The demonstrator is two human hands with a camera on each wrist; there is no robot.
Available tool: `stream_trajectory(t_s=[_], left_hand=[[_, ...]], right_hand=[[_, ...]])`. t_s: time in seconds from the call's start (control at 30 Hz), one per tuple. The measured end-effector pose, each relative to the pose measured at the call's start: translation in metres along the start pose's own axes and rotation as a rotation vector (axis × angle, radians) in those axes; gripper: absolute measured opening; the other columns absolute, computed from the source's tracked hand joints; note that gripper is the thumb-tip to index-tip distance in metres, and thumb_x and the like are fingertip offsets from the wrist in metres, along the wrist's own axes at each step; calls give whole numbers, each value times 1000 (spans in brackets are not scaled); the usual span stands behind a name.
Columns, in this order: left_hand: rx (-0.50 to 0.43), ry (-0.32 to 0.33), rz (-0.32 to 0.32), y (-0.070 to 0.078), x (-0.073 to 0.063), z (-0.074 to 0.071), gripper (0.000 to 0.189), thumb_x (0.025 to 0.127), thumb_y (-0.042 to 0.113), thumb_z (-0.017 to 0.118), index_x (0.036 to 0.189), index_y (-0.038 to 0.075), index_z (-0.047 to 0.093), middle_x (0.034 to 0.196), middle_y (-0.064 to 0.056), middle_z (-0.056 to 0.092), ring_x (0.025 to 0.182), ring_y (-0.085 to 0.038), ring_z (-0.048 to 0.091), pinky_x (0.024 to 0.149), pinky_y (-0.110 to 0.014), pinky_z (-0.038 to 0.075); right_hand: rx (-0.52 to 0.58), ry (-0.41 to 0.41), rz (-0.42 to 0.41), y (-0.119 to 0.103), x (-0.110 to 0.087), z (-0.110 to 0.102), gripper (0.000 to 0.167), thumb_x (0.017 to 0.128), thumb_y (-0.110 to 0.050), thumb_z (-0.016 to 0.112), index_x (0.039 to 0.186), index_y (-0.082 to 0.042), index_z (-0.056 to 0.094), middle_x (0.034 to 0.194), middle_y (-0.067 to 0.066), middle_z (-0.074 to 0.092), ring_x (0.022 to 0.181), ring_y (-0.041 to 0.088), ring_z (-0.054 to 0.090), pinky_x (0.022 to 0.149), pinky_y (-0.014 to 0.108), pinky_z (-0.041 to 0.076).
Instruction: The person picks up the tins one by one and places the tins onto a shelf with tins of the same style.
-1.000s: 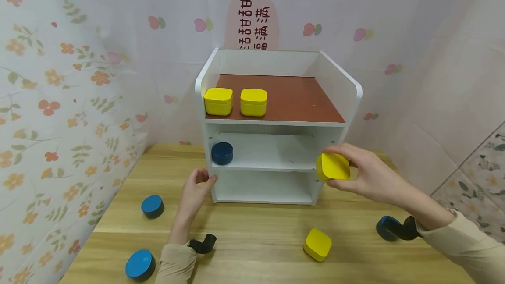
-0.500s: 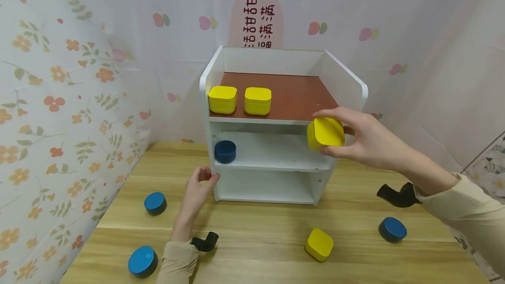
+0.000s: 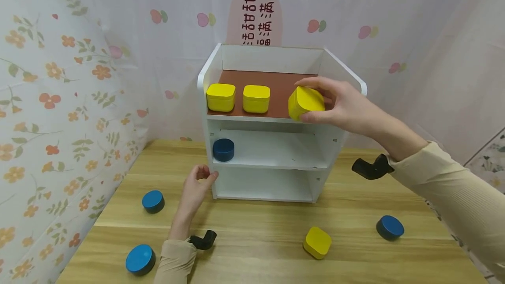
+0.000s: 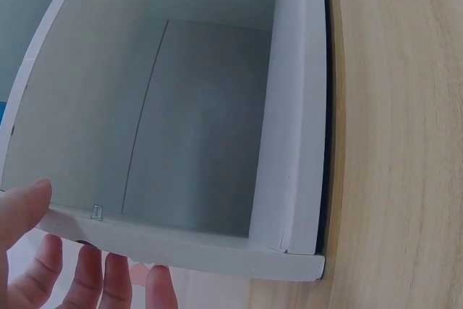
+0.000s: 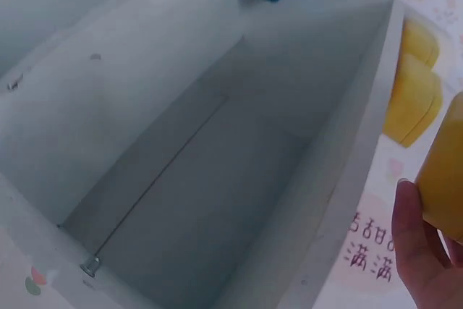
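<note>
My right hand (image 3: pixel 349 105) holds a yellow square box (image 3: pixel 307 102) with rounded corners, tilted, at the front edge of the brown top of a small white shelf (image 3: pixel 276 150). Its thumb is below the box and its fingers are over the top. Two similar boxes, a left one (image 3: pixel 221 98) and a middle one (image 3: pixel 256 99), stand on that top. My left hand (image 3: pixel 195 189) grips the shelf's left side panel (image 4: pixel 181 250); in the left wrist view the thumb lies on the panel's edge and the fingers behind it.
A dark blue round box (image 3: pixel 223 150) sits at the left of the middle shelf. On the wooden table (image 3: pixel 252 240) lie another yellow box (image 3: pixel 317 243) and three blue round boxes, one at right (image 3: pixel 389 227). A patterned curtain (image 3: pixel 173 56) hangs behind the shelf.
My right hand has lifted the yellow box up and to the left, from beside the middle shelf to the front of the top. My left hand has stayed at the side panel.
</note>
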State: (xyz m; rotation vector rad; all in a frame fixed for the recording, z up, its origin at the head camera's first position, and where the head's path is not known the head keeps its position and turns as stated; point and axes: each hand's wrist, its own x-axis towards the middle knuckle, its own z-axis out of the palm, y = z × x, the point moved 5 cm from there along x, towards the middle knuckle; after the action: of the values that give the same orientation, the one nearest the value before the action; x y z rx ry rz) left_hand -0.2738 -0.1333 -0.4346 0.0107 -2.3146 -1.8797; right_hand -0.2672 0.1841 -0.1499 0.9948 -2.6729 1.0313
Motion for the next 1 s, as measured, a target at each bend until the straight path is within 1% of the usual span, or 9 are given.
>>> stream_trajectory(t_s=[0.13,0.27,0.37,0.5,0.6,0.67,0.77,0.87,1.0], left_hand=[[-7,-5,0,1,1,1,32,93,28,70,109,6,53,108,-13,53,105,-25,49,82,-37,38],[-3,-6,-21,2,-1,0,33,93,27,70,111,5,53,110,-13,53,106,-24,49,82,-35,38],[9,-15,-40,18,-7,0,32,94,22,68,112,1,52,111,-14,53,107,-26,49,82,-35,39],[10,-27,-68,30,-12,-1,28,95,17,66,112,0,51,111,-16,53,108,-27,48,83,-36,39],[3,-28,-69,32,-13,-2,27,95,17,66,111,2,51,112,-16,52,108,-27,48,83,-36,38],[6,-31,-55,39,-16,-2,26,96,16,65,111,0,51,111,-16,52,108,-27,48,83,-36,38],[11,-41,-36,40,-17,-1,27,95,17,66,110,-1,51,111,-16,52,108,-28,48,81,-35,39],[8,-42,-37,40,-17,0,27,95,16,66,110,-1,51,110,-16,52,107,-29,48,81,-35,39],[3,-29,-56,27,-12,0,27,95,17,67,110,1,51,110,-16,52,107,-27,48,82,-35,39]], right_hand=[[-24,-7,51,7,8,1,58,85,-18,77,137,-22,53,122,0,54,102,22,54,85,29,48],[-77,-28,69,10,20,4,59,85,-24,77,138,-19,52,125,1,54,103,23,51,88,39,45],[-108,-50,83,12,27,5,60,85,-27,77,139,-18,52,126,3,54,102,24,50,86,41,44],[-130,-79,117,14,33,8,61,85,-30,77,139,-18,52,127,2,53,102,23,48,84,40,42],[-142,-95,132,14,36,9,61,85,-30,76,139,-17,51,127,2,52,102,24,47,84,40,42],[-150,-102,138,14,37,9,62,85,-30,76,140,-16,51,126,3,53,102,24,47,84,40,42],[-155,-111,158,16,39,8,63,86,-32,75,141,-16,50,127,3,53,105,24,46,86,40,40],[-145,-131,175,17,42,8,64,85,-35,76,141,-17,50,128,3,53,107,24,45,88,40,38],[-129,-178,195,18,45,7,66,85,-38,76,142,-18,49,130,3,51,111,24,43,93,41,35]])
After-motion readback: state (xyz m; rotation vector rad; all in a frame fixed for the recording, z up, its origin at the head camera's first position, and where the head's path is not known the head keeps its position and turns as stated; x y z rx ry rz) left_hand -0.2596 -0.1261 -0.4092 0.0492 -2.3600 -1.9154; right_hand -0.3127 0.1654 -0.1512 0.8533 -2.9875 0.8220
